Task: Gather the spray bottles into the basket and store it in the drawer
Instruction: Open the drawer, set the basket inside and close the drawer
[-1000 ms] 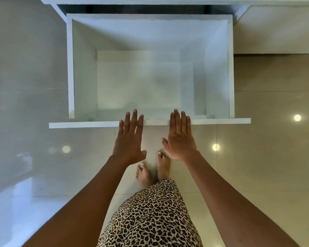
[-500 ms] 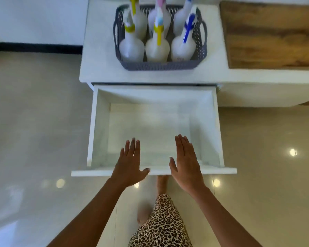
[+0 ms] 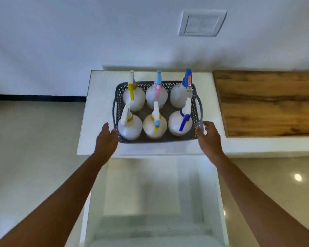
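Observation:
A grey perforated basket [image 3: 198, 111] stands on the white cabinet top [image 3: 98, 111]. Several white spray bottles stand upright in it in two rows, such as one with a blue trigger [image 3: 180, 123] at the front right and one with a yellow collar [image 3: 130, 125] at the front left. My left hand [image 3: 106, 138] is at the basket's front left corner, fingers apart, touching or nearly touching the wall. My right hand [image 3: 208, 136] is open at the front right corner. Below them the white drawer [image 3: 219, 202] stands pulled out and holds nothing.
A wooden countertop [image 3: 268, 102] lies to the right of the cabinet top. A white wall with a switch plate [image 3: 202, 23] rises behind. Glossy beige floor tiles [image 3: 34, 148] spread on both sides of the drawer.
My head has tilted up from the drawer to the cabinet top. Both hands have left the drawer's front edge and moved up and apart to the basket's front corners.

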The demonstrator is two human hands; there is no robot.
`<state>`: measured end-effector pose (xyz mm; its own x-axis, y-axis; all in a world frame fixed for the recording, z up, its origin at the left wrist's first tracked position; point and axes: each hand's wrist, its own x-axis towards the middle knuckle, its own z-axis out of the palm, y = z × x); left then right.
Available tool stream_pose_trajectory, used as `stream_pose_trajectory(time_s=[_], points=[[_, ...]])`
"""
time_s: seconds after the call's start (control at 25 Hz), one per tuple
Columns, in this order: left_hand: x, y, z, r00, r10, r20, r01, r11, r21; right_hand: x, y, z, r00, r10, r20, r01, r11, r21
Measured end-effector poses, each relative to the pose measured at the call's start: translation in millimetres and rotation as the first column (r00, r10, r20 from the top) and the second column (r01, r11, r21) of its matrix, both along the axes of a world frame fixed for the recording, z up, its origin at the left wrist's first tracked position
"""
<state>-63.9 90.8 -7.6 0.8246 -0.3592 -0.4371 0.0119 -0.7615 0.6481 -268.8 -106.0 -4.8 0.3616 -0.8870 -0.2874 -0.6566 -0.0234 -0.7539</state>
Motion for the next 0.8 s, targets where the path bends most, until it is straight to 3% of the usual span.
stream_pose_trajectory(time_s=[0.24,0.36,0.6,0.8], points=[[65.1,-45.7,-44.6,0.993,0.106,-0.042,-0.106,0.994,0.003,58.9,-82.2,-40.2,0.984,-0.022,-0.176,0.04,0.994,0.099],[78.9,-53.7,-53.7,0.993,0.117,-0.034,-0.118,0.993,-0.017,72.7,-100.1,-54.8,0.98,-0.053,-0.192,0.078,0.989,0.128],[80.0,-56.0,-62.2,0.984,0.179,0.003,-0.179,0.983,-0.031,76.7,-113.2,-65.7,0.963,-0.186,-0.194,0.198,0.979,0.041],[79.1,-48.7,-57.7,0.987,0.159,-0.031,-0.159,0.987,0.003,69.5,-104.0,-63.0,0.956,-0.253,-0.149,0.276,0.947,0.163]])
